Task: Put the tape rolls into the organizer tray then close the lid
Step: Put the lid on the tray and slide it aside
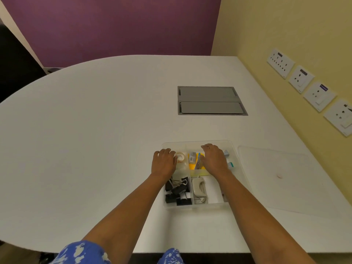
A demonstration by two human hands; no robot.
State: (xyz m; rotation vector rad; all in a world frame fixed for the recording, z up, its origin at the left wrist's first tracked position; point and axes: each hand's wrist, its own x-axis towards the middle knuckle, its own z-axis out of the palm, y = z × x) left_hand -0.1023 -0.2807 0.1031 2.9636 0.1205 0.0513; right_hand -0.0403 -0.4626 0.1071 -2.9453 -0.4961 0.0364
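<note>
A clear plastic organizer tray (237,161) sits on the white table near its front edge. In the tray's far left compartment stands a clear tape roll (181,156), and my left hand (164,163) has its fingers around the roll's left side. My right hand (214,159) rests palm down over the tray's far right compartments, fingers apart, and whatever lies under it is hidden. The tray's clear lid (276,178) lies flat on the table to the right of the tray.
The tray also holds black binder clips (178,193), a grey hole punch (199,188), a yellow pad (194,161) and small items. A grey cable hatch (210,101) is set into the table farther back. Wall sockets (308,86) line the yellow wall at right.
</note>
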